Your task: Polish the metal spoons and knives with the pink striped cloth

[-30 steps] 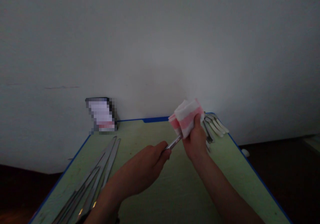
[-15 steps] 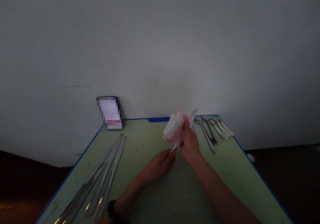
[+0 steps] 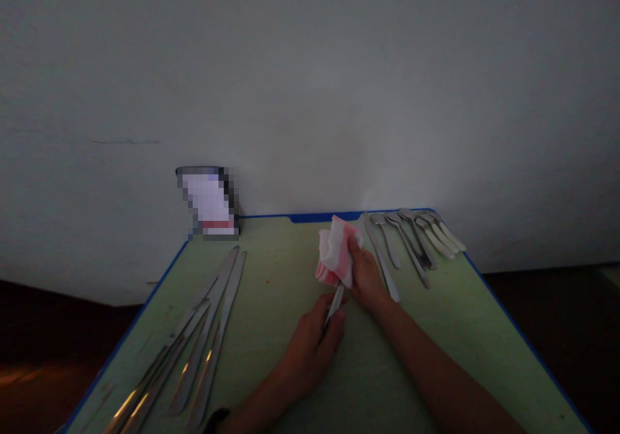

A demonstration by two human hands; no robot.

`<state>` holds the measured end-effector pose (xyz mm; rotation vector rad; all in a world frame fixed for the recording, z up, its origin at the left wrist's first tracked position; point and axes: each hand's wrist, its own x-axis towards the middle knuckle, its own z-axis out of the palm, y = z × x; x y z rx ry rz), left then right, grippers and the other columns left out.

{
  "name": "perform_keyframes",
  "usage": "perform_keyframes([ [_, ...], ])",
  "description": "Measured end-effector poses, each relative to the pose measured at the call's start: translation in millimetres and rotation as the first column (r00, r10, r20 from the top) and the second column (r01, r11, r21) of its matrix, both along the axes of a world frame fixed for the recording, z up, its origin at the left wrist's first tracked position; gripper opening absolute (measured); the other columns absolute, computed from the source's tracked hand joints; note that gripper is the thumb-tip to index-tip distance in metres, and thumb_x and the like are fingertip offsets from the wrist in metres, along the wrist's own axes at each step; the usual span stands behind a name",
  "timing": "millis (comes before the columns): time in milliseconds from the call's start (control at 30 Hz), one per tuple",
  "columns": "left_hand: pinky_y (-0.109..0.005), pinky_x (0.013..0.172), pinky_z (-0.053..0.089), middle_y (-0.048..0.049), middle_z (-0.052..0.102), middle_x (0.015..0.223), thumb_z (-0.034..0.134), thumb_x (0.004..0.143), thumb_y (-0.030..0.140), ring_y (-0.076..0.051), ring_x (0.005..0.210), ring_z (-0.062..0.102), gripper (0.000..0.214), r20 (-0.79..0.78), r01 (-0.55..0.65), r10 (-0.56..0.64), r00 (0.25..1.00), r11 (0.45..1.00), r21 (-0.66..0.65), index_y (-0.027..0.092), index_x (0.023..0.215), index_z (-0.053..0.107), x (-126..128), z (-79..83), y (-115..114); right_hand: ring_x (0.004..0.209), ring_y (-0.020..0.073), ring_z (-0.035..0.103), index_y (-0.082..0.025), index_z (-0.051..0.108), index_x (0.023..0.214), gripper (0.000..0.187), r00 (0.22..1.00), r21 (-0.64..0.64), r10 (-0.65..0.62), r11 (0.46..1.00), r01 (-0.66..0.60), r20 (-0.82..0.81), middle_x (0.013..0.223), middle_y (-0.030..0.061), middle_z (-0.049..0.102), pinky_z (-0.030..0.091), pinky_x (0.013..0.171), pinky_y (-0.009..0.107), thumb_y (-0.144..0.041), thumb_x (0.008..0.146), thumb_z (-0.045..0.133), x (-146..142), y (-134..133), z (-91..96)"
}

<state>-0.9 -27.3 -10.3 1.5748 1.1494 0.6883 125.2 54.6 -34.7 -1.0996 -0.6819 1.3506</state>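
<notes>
Low in the middle, my left hand [image 3: 314, 343] is closed around the silvery handle of a table knife [image 3: 335, 303], which points up and away. My right hand [image 3: 367, 272] grips a folded pink and white cloth [image 3: 341, 253] wrapped over the knife's far part, so the blade is hidden. Just right of this hand, another table knife [image 3: 380, 256] lies on the table. Beside it are several spoons [image 3: 409, 250], some handles plain metal and some pale [image 3: 438, 240].
The pale green table [image 3: 271, 318] has a blue edge and stands against a grey wall [image 3: 310, 98]. Several long table knives [image 3: 213, 324] lie fanned along the left side. A blurred-out phone-like device [image 3: 208, 201] leans at the back left corner.
My left hand has drawn nearer, with more of the knife handle showing. The blade tip that stuck out past the cloth is now hidden. The view has shifted slightly.
</notes>
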Motion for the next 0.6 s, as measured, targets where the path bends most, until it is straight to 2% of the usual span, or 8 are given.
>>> perform_keyframes([
  [133, -0.023, 0.057, 0.036, 0.0013, 0.050, 0.067, 0.043, 0.087, 0.036, -0.013, 0.061, 0.046, 0.029, 0.096, -0.051, 0.057, 0.994, 0.996, -0.072, 0.018, 0.110, 0.051, 0.4, -1.0, -0.8, 0.043, 0.0083, 0.038, -0.015, 0.055, 0.062, 0.037, 0.992, -0.041, -0.010, 0.999, 0.005, -0.124, 0.048, -0.0031, 0.049, 0.027, 0.042, 0.022, -0.052, 0.070, 0.057, -1.0, 0.2, 1.9],
  [267, -0.019, 0.047, 0.030, 0.0063, 0.038, 0.060, 0.044, 0.086, 0.036, -0.008, 0.049, 0.034, 0.031, 0.298, -0.032, 0.124, 0.946, 0.955, -0.294, 0.018, 0.111, 0.048, 2.1, -1.6, 4.1, 0.044, 0.0084, 0.041, -0.015, 0.056, 0.066, 0.028, 0.963, -0.017, 0.023, 0.999, -0.029, -0.268, 0.050, -0.0035, 0.051, 0.031, 0.042, 0.021, -0.042, 0.067, 0.064, -1.6, -0.9, 3.3],
  [367, -0.018, 0.043, 0.024, 0.0086, 0.031, 0.056, 0.043, 0.085, 0.036, -0.007, 0.045, 0.028, 0.032, 0.371, -0.006, 0.172, 0.913, 0.912, -0.409, 0.018, 0.112, 0.046, 0.8, -1.7, 9.9, 0.045, 0.0085, 0.043, -0.016, 0.055, 0.066, 0.025, 0.962, -0.015, 0.044, 0.999, -0.049, -0.269, 0.052, -0.0035, 0.052, 0.033, 0.043, 0.021, -0.039, 0.067, 0.065, -1.4, -0.5, 0.4],
  [467, -0.018, 0.042, 0.023, 0.0086, 0.032, 0.056, 0.044, 0.085, 0.036, -0.007, 0.044, 0.028, 0.033, 0.341, -0.031, 0.185, 0.922, 0.912, -0.410, 0.018, 0.112, 0.046, -1.7, -2.3, 12.8, 0.043, 0.0083, 0.041, -0.016, 0.055, 0.066, 0.029, 0.978, -0.029, 0.045, 0.998, -0.051, -0.201, 0.052, -0.0035, 0.052, 0.030, 0.041, 0.022, -0.044, 0.069, 0.063, -1.1, 0.8, -4.6],
  [600, -0.019, 0.046, 0.029, 0.0061, 0.039, 0.060, 0.044, 0.086, 0.038, -0.008, 0.049, 0.036, 0.033, 0.248, -0.059, 0.137, 0.959, 0.953, -0.297, 0.016, 0.111, 0.048, -3.9, -3.4, 11.7, 0.043, 0.0084, 0.039, -0.016, 0.056, 0.068, 0.035, 0.993, -0.022, 0.058, 0.998, -0.061, -0.105, 0.052, -0.0028, 0.052, 0.028, 0.041, 0.023, -0.051, 0.070, 0.058, -1.0, 1.5, -8.2],
])
